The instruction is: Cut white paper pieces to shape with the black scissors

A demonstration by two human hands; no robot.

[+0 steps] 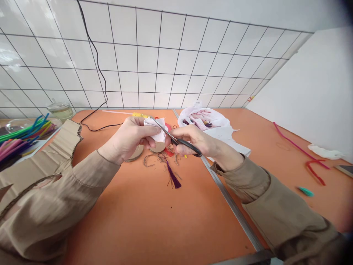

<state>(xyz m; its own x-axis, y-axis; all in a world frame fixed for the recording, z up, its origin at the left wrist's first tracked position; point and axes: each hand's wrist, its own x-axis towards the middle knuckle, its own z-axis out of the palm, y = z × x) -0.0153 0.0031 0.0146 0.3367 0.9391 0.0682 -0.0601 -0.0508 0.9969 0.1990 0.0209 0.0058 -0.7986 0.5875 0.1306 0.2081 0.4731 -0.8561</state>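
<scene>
My left hand point(132, 134) pinches a small piece of white cloth point(158, 136) above the orange table. In my right hand point(197, 138) is a pair of black-handled scissors point(189, 145), its blades lying against the cloth and pointing up and to the left. How far the blades are apart, I cannot tell. Under the hands are round cardboard pieces point(135, 153) and brown scraps point(149, 161), partly hidden by my fingers. A dark purple tassel point(173, 177) lies just nearer to me. Something red point(168, 151) shows between the hands.
A white plastic bag point(220, 125) with things inside lies behind my right hand. Torn corrugated cardboard point(62, 141) and colourful pipe cleaners point(22, 138) are at left, near a glass jar point(60, 110). A black cable point(97, 59) hangs down the tiled wall. A metal strip point(234, 206) crosses the table.
</scene>
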